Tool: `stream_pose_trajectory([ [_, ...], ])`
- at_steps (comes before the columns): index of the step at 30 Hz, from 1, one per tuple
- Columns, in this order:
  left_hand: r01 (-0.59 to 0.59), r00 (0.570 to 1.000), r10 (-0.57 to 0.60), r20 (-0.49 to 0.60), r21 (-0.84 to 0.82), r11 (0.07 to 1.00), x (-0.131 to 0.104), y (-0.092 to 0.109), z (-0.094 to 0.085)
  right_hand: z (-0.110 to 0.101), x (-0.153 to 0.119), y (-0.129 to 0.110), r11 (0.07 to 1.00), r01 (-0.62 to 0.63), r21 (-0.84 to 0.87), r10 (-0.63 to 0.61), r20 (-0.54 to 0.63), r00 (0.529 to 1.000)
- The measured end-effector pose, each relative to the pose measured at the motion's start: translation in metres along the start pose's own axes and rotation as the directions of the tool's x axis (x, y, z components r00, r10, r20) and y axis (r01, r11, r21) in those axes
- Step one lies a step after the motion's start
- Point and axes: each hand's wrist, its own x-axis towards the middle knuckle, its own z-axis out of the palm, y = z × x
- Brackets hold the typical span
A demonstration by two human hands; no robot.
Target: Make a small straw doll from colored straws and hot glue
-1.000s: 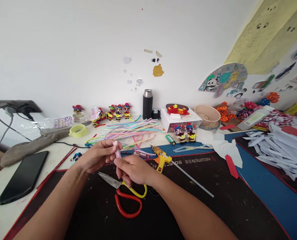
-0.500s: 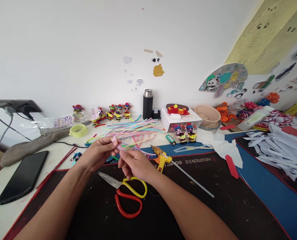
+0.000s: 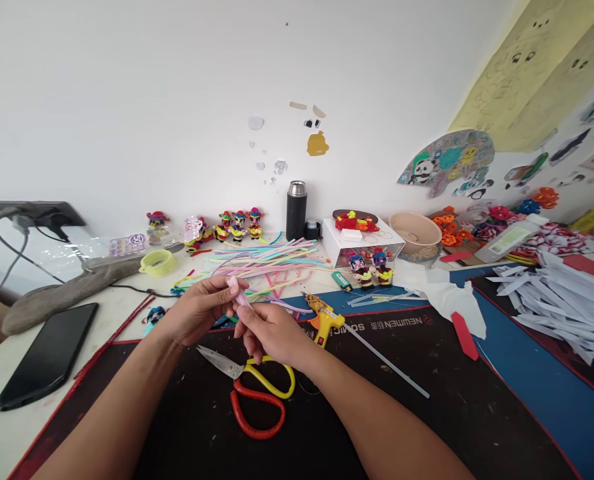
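Observation:
Between my two hands is a short, pale pink-lilac fuzzy piece [image 3: 238, 291], which looks like bent pipe cleaner. My left hand [image 3: 204, 303] pinches its upper end between thumb and fingers. At the lower end, my right hand [image 3: 267, 328] grips it with thumb and index finger, the other fingers curled below. Scissors [image 3: 237, 373] with one yellow and one red handle lie spread on the dark mat under my hands. A yellow hot glue gun [image 3: 327, 321] with a long glue stick rests just right of my right hand.
Loose pastel pipe cleaners [image 3: 271, 257] lie behind my hands. Several small figures [image 3: 237, 225] stand by the wall near a black thermos [image 3: 297, 210]. A white box [image 3: 361, 237] sits right of it. A phone [image 3: 47, 355] is at left, white paper strips [image 3: 561, 307] at right.
Both hands have shifted very slightly right within the view, still holding the pink-lilac piece. The view itself has tilted a little; the things on the table stay where they were.

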Motion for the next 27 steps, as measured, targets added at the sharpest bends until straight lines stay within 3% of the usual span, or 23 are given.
stream_pose_trajectory([
  [10, 0.006, 1.0, -0.006, 0.014, 0.0, 1.0, -0.0013, 0.0022, 0.0007, -0.0019, 0.0035, 0.0044, 0.995, 0.015, 0.096, -0.015, -0.004, 1.0],
  [18, 0.014, 1.0, -0.014, -0.002, 0.012, 1.0, 0.0005, -0.0009, -0.0036, -0.0011, 0.0036, 0.0022, 0.997, -0.008, 0.076, 0.011, -0.036, 0.999],
  [27, -0.02, 0.999, 0.015, 0.031, 0.164, 0.986, -0.0009, 0.0024, -0.0044, -0.0007, 0.0003, -0.0042, 1.0, 0.01, 0.0, -0.01, -0.053, 0.999],
])
